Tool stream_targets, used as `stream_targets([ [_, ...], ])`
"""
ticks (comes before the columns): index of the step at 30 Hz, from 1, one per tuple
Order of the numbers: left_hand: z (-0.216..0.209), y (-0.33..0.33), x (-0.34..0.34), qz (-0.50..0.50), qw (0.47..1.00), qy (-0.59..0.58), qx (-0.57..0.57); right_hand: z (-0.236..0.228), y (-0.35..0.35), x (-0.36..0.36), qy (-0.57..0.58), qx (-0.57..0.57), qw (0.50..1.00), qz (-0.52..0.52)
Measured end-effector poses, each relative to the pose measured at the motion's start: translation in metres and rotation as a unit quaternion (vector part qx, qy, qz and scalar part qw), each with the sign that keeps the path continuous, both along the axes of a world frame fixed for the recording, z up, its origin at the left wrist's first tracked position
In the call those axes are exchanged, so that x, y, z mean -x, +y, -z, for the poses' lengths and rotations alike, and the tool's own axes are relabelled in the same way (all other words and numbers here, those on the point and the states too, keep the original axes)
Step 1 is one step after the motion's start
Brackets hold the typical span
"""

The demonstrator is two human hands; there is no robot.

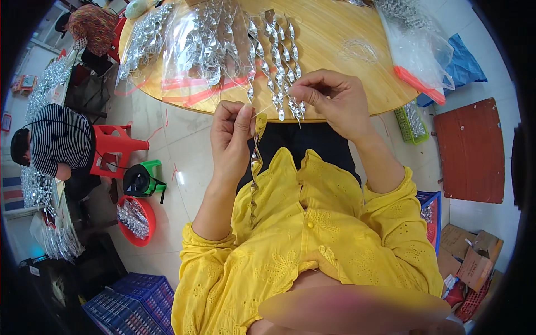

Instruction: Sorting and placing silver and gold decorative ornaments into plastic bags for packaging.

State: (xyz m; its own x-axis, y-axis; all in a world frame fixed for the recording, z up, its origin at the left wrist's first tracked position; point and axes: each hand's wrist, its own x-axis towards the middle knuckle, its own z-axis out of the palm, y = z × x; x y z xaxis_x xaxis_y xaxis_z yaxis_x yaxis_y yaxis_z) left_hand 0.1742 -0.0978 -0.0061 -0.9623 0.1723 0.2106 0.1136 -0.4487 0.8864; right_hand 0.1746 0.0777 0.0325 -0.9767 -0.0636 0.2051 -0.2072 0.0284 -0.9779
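Observation:
My left hand [231, 129] is closed, with thumb and forefinger pinched on a thin pale thread [267, 109]. The thread runs up to my right hand [335, 101], whose thumb and forefinger are also pinched together at its other end. A twisted shiny metallic strip [255, 162] hangs beside my left hand, down in front of my yellow shirt; its upper fastening is too small to make out. Between my hands, several silver spiral strips [276, 61] lie side by side on the round wooden table [324, 39], their lower ends at its near edge. My right fingertips partly cover those ends.
Clear plastic bags of silver spirals [209, 44] lie on the table's left side. Loose thread [360, 51] sits at right, near another plastic bag [419, 50]. Left are a red stool [114, 142], a red basin [135, 220] and two seated people. A brown board [469, 151] stands right.

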Motion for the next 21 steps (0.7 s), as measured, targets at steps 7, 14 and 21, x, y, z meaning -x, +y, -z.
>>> stream_targets([
  [7, -0.013, 0.009, 0.002, -0.011, 0.998, 0.026, 0.056, -0.018, 0.007, 0.003, 0.288, -0.158, 0.944, -0.034],
  [14, -0.029, 0.012, 0.002, 0.056, 0.996, 0.041, 0.054, -0.037, -0.008, 0.009, 0.383, -0.277, 0.880, -0.042],
  [21, -0.027, 0.013, 0.005, 0.057, 0.995, 0.044, 0.072, -0.029, 0.002, 0.018, 0.331, -0.230, 0.911, -0.083],
])
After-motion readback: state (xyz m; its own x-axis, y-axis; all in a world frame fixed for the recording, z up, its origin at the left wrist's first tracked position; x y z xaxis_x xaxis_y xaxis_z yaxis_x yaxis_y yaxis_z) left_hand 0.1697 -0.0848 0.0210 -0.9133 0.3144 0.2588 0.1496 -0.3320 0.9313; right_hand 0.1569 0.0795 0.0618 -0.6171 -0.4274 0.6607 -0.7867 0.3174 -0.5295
